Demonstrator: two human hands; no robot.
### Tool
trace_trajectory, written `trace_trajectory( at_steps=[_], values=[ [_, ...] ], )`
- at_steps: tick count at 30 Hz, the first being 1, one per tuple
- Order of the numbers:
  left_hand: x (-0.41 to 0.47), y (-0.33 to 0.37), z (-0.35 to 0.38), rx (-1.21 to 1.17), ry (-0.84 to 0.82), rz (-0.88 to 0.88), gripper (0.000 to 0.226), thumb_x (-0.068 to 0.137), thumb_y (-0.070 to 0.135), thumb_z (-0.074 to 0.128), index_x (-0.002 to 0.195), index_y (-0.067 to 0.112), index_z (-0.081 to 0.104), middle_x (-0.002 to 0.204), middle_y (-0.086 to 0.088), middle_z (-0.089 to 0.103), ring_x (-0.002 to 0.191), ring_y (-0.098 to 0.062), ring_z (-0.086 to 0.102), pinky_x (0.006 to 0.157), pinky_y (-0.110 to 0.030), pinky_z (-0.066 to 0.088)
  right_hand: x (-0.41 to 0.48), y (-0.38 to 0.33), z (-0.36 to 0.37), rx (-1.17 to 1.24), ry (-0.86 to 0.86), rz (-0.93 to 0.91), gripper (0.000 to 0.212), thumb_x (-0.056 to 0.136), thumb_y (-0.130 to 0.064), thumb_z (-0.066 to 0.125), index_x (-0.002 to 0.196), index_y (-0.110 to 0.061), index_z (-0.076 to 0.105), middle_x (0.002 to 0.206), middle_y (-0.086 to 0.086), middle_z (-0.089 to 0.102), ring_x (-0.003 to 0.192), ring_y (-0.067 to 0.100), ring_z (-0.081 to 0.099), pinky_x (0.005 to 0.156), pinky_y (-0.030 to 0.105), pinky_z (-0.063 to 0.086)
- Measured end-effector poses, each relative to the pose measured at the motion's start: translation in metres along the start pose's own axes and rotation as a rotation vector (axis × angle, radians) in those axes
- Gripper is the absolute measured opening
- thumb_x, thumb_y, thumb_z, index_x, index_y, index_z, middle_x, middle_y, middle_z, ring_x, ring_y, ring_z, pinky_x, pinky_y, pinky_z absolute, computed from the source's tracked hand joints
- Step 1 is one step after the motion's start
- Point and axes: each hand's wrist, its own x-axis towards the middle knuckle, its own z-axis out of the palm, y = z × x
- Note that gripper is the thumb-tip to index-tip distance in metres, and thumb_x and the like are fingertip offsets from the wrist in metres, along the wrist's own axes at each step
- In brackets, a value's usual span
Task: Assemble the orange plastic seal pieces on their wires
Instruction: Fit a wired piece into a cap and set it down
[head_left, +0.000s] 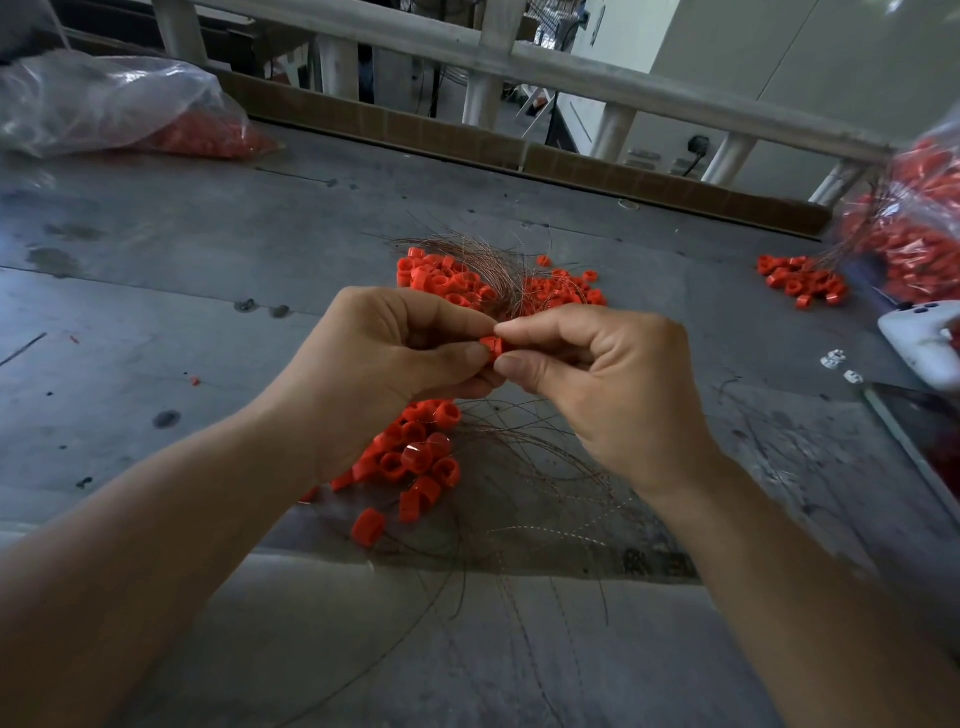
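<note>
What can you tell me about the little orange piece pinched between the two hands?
The orange seal piece is a small round bit of matt plastic, mostly hidden. The left hand and the right hand pinch it from either side with thumb and forefinger tips, holding it above the grey table.

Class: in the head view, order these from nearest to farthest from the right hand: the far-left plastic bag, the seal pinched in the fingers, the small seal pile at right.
1. Pinched seal, touching the right hand, centre.
2. Small pile, off to the right.
3. Plastic bag, far left, back.
</note>
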Motion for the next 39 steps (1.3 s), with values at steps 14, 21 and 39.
trace_trajectory(
  at_steps=[14, 21, 39],
  values=[
    [-0.0031, 0.0012, 0.0018, -0.027, -0.026, -0.015, 0.017, 0.056, 0.006, 0.062, 0.072, 0.006, 0.068, 0.064, -0.008, 0.070, 0.060, -0.013, 0.068, 0.055, -0.015, 0.052, -0.0026, -0.0026, -0.0006, -0.028, 0.019, -0.056, 0.021, 0.069, -0.011, 0.074, 0.090, -0.006, 0.071, 0.080, -0.010, 0.064, 0.079, 0.002, 0.065, 0.067, 0.012, 0.052],
    [-0.0031, 0.0036, -0.0004, -0.087, -0.070, -0.059, 0.016, 0.058, 0.010, 0.062, 0.068, 0.010, 0.074, 0.068, -0.008, 0.071, 0.064, -0.014, 0.069, 0.057, -0.016, 0.053, 0.0009, -0.0014, -0.0022, 0.033, 0.002, -0.091, 0.029, 0.068, -0.015, 0.073, 0.096, -0.013, 0.064, 0.082, -0.010, 0.064, 0.079, 0.003, 0.065, 0.070, 0.013, 0.051],
    [-0.0066, 0.0064, -0.0020, -0.104, -0.220, -0.037, 0.044, 0.066, 0.027, 0.072, 0.105, 0.012, 0.058, 0.074, -0.011, 0.071, 0.069, -0.021, 0.071, 0.057, -0.020, 0.054, 0.0023, -0.0041, -0.0067, -0.075, -0.296, -0.026, 0.007, 0.083, -0.028, 0.057, 0.085, -0.021, 0.057, 0.079, -0.015, 0.045, 0.071, -0.004, 0.046, 0.066, 0.009, 0.037]
  ],
)
